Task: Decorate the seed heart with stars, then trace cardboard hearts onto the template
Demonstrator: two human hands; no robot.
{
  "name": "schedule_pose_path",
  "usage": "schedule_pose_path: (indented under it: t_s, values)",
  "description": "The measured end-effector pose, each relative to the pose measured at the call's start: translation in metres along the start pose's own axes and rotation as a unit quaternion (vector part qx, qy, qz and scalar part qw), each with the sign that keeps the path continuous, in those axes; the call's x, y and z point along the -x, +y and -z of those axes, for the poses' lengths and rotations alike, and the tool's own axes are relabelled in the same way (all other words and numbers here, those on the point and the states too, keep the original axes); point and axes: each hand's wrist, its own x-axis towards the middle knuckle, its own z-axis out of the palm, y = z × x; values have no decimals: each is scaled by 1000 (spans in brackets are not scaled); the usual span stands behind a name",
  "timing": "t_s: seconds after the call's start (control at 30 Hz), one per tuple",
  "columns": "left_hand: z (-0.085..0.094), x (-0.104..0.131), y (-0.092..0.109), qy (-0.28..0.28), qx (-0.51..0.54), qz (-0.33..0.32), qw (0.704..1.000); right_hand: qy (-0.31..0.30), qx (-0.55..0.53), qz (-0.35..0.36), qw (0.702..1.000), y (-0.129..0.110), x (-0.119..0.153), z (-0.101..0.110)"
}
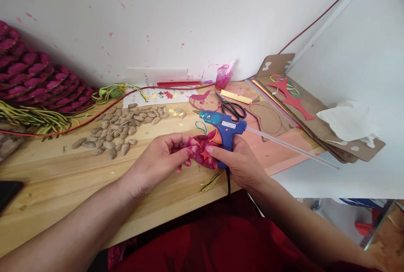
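Note:
My right hand (244, 160) is wrapped around a blue hot glue gun (222, 122) with an orange trigger. Its nozzle points left and a long clear glue stick (293, 148) sticks out of the back. The right thumb reaches to a small red star (205, 155) on a pink-stained craft piece (206, 163), which has a blue loop (201, 127) at the top and yellow-green tassel threads (212, 181) below. My left hand (170, 152) is beside the piece, its pink-stained fingers closed in a pinch. What lies between those fingertips is hidden.
Unshelled peanuts (116, 129) and yellow paper stars (176, 113) lie left of the glue gun. Black-handled scissors (232, 108), a cut cardboard shape (268, 118) and a pink cup (223, 77) stand behind. A stacked pink peanut ornament (34, 70) is far left; a red cord (104, 116) crosses the table.

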Motion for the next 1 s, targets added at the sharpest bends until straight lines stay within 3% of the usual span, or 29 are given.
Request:
schedule_pose_path:
  t_s: [0.2,0.33,0.67,0.8,1.0]
  values:
    - [-3,1,2,-16,-43,28,999,-28,11,2,1000,2,-1,-1]
    - [-4,0,4,-10,-62,8,998,-42,29,0,999,3,-2,-1]
    - [17,-10,-2,47,-144,-20,988,66,85,60,992,-10,-10,37]
    - [19,-11,-5,41,-190,-40,980,95,148,75,982,-9,-12,48]
    - [25,-15,-11,36,-209,-52,976,91,51,21,994,-4,-11,45]
